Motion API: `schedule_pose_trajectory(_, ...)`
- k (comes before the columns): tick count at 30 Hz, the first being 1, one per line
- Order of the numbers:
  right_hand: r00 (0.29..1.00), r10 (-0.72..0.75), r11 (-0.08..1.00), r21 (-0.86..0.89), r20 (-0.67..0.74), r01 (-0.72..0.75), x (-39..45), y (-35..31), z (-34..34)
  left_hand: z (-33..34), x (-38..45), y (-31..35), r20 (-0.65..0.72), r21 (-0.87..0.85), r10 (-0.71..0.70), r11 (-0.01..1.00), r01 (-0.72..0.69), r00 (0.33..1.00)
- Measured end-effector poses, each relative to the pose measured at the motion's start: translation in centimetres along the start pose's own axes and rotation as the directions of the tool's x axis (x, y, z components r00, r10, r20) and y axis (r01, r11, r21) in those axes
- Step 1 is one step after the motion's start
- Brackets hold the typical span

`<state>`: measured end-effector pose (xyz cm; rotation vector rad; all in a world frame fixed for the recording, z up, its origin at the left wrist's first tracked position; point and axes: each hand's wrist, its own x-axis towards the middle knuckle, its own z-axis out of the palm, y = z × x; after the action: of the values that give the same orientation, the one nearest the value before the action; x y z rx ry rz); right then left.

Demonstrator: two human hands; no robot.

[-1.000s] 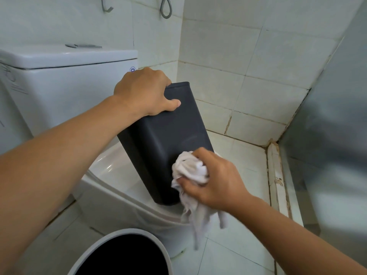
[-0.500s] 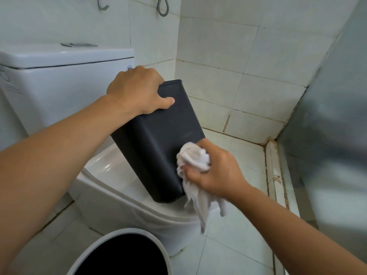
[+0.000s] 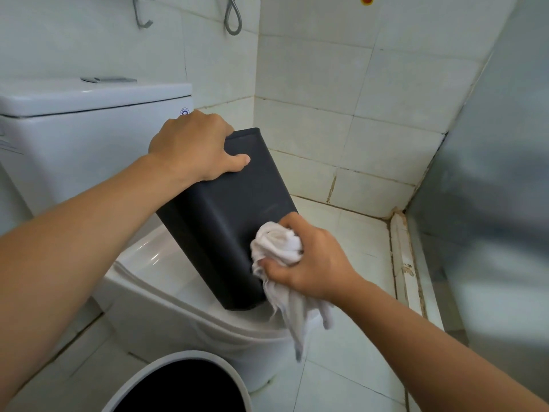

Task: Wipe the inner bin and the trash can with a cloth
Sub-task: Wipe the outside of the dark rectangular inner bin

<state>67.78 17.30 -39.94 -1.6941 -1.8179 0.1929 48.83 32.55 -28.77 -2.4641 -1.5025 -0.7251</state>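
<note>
Head view shows the dark inner bin (image 3: 225, 221) standing upside down and tilted on the closed toilet lid (image 3: 166, 281), its lower end near the front edge of the lid and its flat bottom raised toward the cistern (image 3: 89, 135). It seems placed so because the lid gives a support at a comfortable height and the tilt turns one broad wall to the person. The left hand (image 3: 193, 147) grips the raised end, its fingers curled over the far side and the thumb lying flat on the near wall; I judge this hold is to stop the bin from sliding while it is rubbed. The right hand (image 3: 309, 263) pinches a bunched white cloth (image 3: 279, 242) between thumb and curled fingers and presses it on the lower right part of the wall, a loose tail hanging down past the front edge of the lid. The white trash can (image 3: 139, 379) waits open on the floor below, near the toilet's front, probably for later wiping.
</note>
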Motion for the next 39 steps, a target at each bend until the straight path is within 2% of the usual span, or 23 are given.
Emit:
schedule_pose_trajectory(3,0.972,0.201,0.979,0.065,-0.123,-0.194,1.5,2.1,-0.7,-0.4,-0.2,0.5,0.001,0.003,0.019,1.0,-0.019,1.0)
schedule_pose_trajectory(5,0.946,0.27,0.962,0.083,-0.178,-0.259,1.9,2.7,-0.8,-0.5,-0.3,0.9,-0.003,0.017,0.018,1.0,-0.018,1.0)
schedule_pose_trajectory(7,0.954,0.231,0.973,0.023,-0.19,-0.231,1.4,2.3,-0.7,-0.4,-0.3,1.2,-0.003,0.03,0.019,0.999,-0.019,1.0)
schedule_pose_trajectory(10,0.993,0.008,0.998,-0.064,-0.114,-0.016,-0.1,-0.1,0.0,-0.2,-0.3,1.4,0.004,0.033,0.033,0.999,-0.034,0.999)
schedule_pose_trajectory(13,0.988,-0.145,0.987,-0.075,-0.06,0.141,-1.1,-1.5,0.7,-0.4,-0.3,1.5,-0.005,0.023,0.053,0.998,-0.052,0.999)
schedule_pose_trajectory(16,0.992,-0.085,0.995,-0.068,-0.09,0.079,0.0,-0.2,0.1,-0.5,-0.3,1.7,-0.005,0.046,0.083,0.996,-0.083,0.997)
schedule_pose_trajectory(19,0.967,0.164,0.986,0.024,-0.197,-0.163,2.1,1.5,-0.9,-0.5,-0.2,1.5,-0.005,0.063,0.076,0.995,-0.075,0.997)
schedule_pose_trajectory(21,0.928,0.273,0.962,0.084,-0.253,-0.26,2.7,1.7,-1.0,-0.4,-0.2,1.4,-0.007,0.07,0.064,0.996,-0.064,0.998)
schedule_pose_trajectory(23,0.938,0.23,0.973,0.039,-0.258,-0.228,2.2,0.7,-0.4,-0.3,-0.2,1.5,-0.004,0.071,0.05,0.996,-0.05,0.999)
schedule_pose_trajectory(26,0.986,-0.039,0.999,-0.043,-0.162,0.032,0.2,-2.0,0.9,-0.3,-0.3,1.6,0.001,0.062,0.051,0.997,-0.051,0.999)
schedule_pose_trajectory(28,0.981,-0.159,0.985,-0.079,-0.107,0.151,-0.3,-2.5,1.2,-0.4,-0.2,1.5,-0.006,0.049,0.07,0.996,-0.07,0.998)
schedule_pose_trajectory(30,0.985,-0.112,0.992,-0.077,-0.134,0.103,0.6,-1.6,0.6,-0.4,-0.3,1.5,-0.009,0.059,0.091,0.994,-0.091,0.996)
schedule_pose_trajectory(33,0.958,0.163,0.987,0.028,-0.236,-0.161,2.7,0.4,-0.9,-0.5,-0.3,1.8,-0.019,0.073,0.082,0.994,-0.08,0.996)
schedule_pose_trajectory(35,0.918,0.271,0.963,0.072,-0.289,-0.261,3.2,0.9,-1.2,-0.5,-0.5,2.0,-0.017,0.079,0.064,0.995,-0.062,0.998)
schedule_pose_trajectory(37,0.933,0.227,0.973,0.021,-0.281,-0.23,2.5,0.0,-0.7,-0.6,-0.5,2.2,-0.013,0.089,0.053,0.995,-0.052,0.998)
schedule_pose_trajectory(39,0.977,0.062,0.997,-0.032,-0.204,-0.07,1.0,-1.8,0.4,-0.6,-0.4,2.1,-0.01,0.088,0.052,0.995,-0.051,0.999)
